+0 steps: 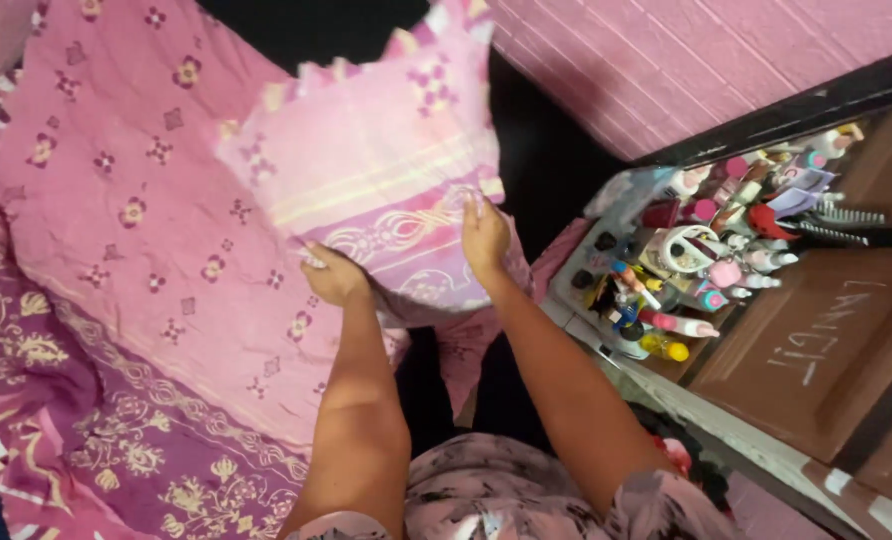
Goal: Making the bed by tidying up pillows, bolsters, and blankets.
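Note:
A pink pillow (pixel 376 170) in a patterned case with zigzag edges is raised in front of me, over the edge of the bed. My left hand (pixel 331 272) grips its lower left part, fingers curled into the fabric. My right hand (pixel 483 235) presses flat against the lower right of the pillow, fingers up. Both arms reach forward from the bottom of the view. The pillow's far side is hidden.
A pink flowered bedsheet (pixel 116 200) with a purple and gold border covers the bed at left. At right, a shelf (pixel 706 260) crowded with several bottles and tubes stands beside a brown wooden door (pixel 816 340). A pink brick-pattern wall (pixel 666 60) is behind.

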